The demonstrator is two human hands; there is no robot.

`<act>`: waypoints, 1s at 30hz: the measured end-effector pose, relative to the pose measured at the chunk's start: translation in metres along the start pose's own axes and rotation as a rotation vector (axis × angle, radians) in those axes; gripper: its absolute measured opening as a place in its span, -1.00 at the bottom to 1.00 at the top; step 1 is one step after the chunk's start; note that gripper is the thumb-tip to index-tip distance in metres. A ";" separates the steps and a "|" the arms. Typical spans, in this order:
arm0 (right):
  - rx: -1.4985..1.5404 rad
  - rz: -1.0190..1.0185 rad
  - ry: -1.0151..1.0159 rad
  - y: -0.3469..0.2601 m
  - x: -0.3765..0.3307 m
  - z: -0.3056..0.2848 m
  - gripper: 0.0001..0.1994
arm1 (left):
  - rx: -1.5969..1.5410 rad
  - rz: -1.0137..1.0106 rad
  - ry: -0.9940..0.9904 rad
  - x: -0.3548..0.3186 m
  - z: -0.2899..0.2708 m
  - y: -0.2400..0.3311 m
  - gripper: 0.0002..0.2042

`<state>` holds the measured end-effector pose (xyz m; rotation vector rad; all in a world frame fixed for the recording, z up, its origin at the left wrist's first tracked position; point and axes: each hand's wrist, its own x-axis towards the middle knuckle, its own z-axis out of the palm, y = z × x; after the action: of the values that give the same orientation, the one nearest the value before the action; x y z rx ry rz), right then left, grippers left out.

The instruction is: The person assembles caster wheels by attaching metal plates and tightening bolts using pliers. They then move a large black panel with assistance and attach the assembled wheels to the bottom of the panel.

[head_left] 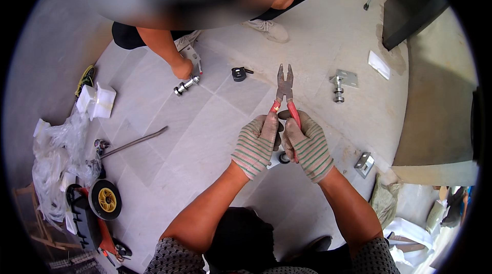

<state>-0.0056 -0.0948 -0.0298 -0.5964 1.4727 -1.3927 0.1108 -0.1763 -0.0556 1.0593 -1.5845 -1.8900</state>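
In the head view, both gloved hands met near the middle of the frame around a pair of pliers [285, 92]. The left hand [258, 143] was curled narrow around one red handle, and the right hand [306, 146] was closed around the other. The pliers pointed toward the top of the frame, their grey jaws slightly parted above the hands. A small round metal part [283, 158] showed just below and between the two hands, lying on the pale tiled floor [205, 135].

In the upper left of the frame, another person's hand [182, 69] gripped a metal bolt fitting [185, 85] on the floor. A small black tape measure [239, 73] lay above centre. To its right sat a metal bracket with a bolt [343, 83], and another bracket [364, 164] lay at the right. A long metal bar [136, 142] lay at the left, near crumpled clear plastic [54, 161] and a yellow-hubbed wheel [106, 199] at the lower left.
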 end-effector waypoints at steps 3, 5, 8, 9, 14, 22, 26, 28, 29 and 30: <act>0.022 -0.007 0.021 0.000 0.001 -0.001 -0.70 | 0.041 0.024 0.003 -0.002 -0.001 0.003 -0.50; 0.010 -0.009 0.033 -0.004 0.001 0.001 -0.72 | 0.041 0.043 0.019 -0.001 -0.001 0.001 -0.49; 0.011 -0.016 0.028 -0.004 0.002 0.001 -0.72 | 0.064 0.079 0.037 -0.001 -0.003 0.000 -0.49; 0.015 -0.018 0.024 -0.005 0.002 0.001 -0.73 | 0.072 0.084 0.041 -0.001 -0.003 0.000 -0.49; -0.009 -0.015 -0.003 -0.011 0.002 0.001 -0.75 | 0.027 0.035 0.014 -0.002 -0.006 0.005 -0.48; -0.046 -0.016 0.020 -0.017 -0.004 -0.002 -0.77 | 0.031 -0.018 -0.050 -0.005 -0.007 0.012 -0.50; -0.090 -0.065 0.021 -0.014 -0.005 -0.006 -0.77 | 0.016 -0.007 -0.075 -0.005 -0.006 0.011 -0.52; -0.114 -0.077 0.025 -0.014 -0.004 -0.005 -0.77 | 0.015 -0.012 -0.064 -0.006 -0.006 0.013 -0.53; -0.112 -0.093 0.017 -0.015 -0.004 -0.005 -0.77 | 0.015 0.000 -0.068 -0.006 -0.006 0.013 -0.53; -0.110 -0.110 0.010 -0.016 -0.004 -0.006 -0.78 | 0.015 0.012 -0.072 -0.006 -0.006 0.013 -0.53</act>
<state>-0.0132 -0.0920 -0.0144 -0.7505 1.5512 -1.4066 0.1174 -0.1788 -0.0416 0.9959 -1.6436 -1.9310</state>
